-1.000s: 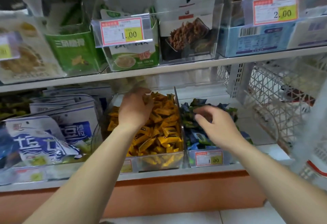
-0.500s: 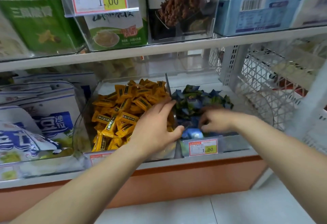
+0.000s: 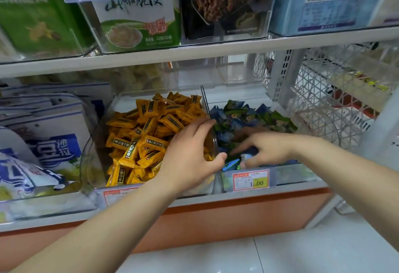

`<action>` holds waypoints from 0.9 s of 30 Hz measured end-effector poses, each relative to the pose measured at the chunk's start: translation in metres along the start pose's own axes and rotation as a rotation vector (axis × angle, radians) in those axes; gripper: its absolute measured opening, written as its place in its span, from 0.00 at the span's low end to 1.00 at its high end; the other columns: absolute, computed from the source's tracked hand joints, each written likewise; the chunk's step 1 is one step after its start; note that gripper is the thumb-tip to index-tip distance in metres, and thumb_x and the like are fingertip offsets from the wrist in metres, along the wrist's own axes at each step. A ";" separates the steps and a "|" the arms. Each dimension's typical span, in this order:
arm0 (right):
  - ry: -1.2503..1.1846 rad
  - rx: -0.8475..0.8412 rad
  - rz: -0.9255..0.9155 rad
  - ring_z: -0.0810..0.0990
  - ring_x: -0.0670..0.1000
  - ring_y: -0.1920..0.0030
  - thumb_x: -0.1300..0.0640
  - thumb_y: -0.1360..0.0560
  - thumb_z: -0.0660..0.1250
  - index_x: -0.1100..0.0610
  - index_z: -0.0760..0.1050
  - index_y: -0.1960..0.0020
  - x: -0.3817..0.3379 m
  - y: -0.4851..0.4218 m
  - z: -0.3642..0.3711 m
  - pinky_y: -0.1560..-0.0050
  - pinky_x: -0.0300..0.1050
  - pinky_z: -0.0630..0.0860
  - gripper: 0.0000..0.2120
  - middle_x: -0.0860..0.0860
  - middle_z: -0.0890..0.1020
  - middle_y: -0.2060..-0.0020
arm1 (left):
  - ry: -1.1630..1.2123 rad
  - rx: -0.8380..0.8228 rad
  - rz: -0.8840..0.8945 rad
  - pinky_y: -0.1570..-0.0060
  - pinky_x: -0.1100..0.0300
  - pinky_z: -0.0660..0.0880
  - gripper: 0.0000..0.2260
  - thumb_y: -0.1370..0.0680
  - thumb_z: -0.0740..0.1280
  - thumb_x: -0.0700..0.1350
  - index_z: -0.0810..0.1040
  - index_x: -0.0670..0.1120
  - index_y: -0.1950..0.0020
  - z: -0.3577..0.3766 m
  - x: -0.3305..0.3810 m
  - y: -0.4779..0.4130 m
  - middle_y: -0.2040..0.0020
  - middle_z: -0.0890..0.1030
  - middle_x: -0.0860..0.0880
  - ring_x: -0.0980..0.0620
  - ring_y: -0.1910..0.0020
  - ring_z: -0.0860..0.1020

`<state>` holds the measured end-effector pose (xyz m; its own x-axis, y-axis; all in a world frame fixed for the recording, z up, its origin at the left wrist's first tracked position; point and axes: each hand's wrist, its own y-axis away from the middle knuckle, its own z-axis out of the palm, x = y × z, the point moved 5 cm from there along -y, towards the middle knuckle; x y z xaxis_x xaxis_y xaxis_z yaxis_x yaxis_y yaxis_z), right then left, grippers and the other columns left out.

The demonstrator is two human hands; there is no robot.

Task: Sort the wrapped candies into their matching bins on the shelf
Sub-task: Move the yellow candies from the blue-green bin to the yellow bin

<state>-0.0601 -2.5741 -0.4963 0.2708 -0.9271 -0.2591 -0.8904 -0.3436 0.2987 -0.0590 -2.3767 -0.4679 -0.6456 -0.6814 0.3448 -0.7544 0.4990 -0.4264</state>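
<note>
Yellow wrapped candies (image 3: pixel 151 134) fill the left clear bin (image 3: pixel 95 143) on the lower shelf. Blue and green wrapped candies (image 3: pixel 248 115) lie in the right clear bin (image 3: pixel 291 175). My left hand (image 3: pixel 190 154) lies flat over the front right of the yellow pile, its fingers straight toward the clear divider (image 3: pixel 205 102) and its thumb against that wall. My right hand (image 3: pixel 267 147) reaches down into the front of the right bin, and its curled fingers pinch a blue and white wrapped candy (image 3: pixel 245 157). A loose blue candy (image 3: pixel 231 164) lies beside my left thumb.
Price tags (image 3: pixel 250 180) marked 1.00 hang on the bin fronts. Blue and white snack bags (image 3: pixel 47 149) stand to the left. Boxed goods (image 3: pixel 138 22) line the upper shelf, close overhead. A white wire basket (image 3: pixel 323 104) hangs on the right, with white floor tiles below.
My left hand came from the back of the yellow bin to its front right, by the divider. My right hand dropped to the front of the blue and green bin. The view moved closer.
</note>
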 end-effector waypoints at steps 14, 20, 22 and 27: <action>0.339 0.261 0.269 0.62 0.56 0.31 0.45 0.27 0.71 0.39 0.79 0.44 0.065 0.019 -0.052 0.36 0.51 0.67 0.11 0.48 0.67 0.33 | 0.036 -0.011 -0.007 0.30 0.52 0.68 0.34 0.29 0.67 0.63 0.64 0.57 0.25 0.001 -0.004 0.000 0.26 0.66 0.58 0.56 0.29 0.65; -0.246 0.251 0.056 0.81 0.41 0.57 0.53 0.27 0.74 0.42 0.82 0.54 0.023 0.018 -0.032 0.58 0.34 0.75 0.06 0.40 0.84 0.59 | 0.041 -0.008 -0.008 0.31 0.51 0.68 0.34 0.29 0.67 0.63 0.65 0.56 0.25 0.001 -0.003 -0.001 0.26 0.66 0.58 0.56 0.29 0.66; -0.187 0.062 0.077 0.82 0.41 0.55 0.57 0.23 0.70 0.47 0.84 0.47 0.019 0.013 -0.013 0.52 0.35 0.76 0.08 0.39 0.85 0.55 | 0.043 -0.007 -0.010 0.31 0.51 0.69 0.33 0.29 0.67 0.62 0.65 0.56 0.25 0.001 -0.003 -0.001 0.26 0.67 0.58 0.56 0.29 0.66; -0.034 -0.198 0.141 0.77 0.44 0.41 0.58 0.23 0.66 0.47 0.75 0.31 0.020 0.003 0.003 0.39 0.41 0.74 0.21 0.42 0.78 0.36 | 0.052 -0.016 -0.015 0.31 0.50 0.69 0.34 0.29 0.66 0.63 0.64 0.55 0.25 0.002 -0.002 0.000 0.26 0.67 0.57 0.55 0.29 0.66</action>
<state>-0.0586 -2.5936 -0.5031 0.1338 -0.9634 -0.2322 -0.8287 -0.2373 0.5070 -0.0569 -2.3762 -0.4699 -0.6392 -0.6603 0.3943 -0.7655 0.4975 -0.4079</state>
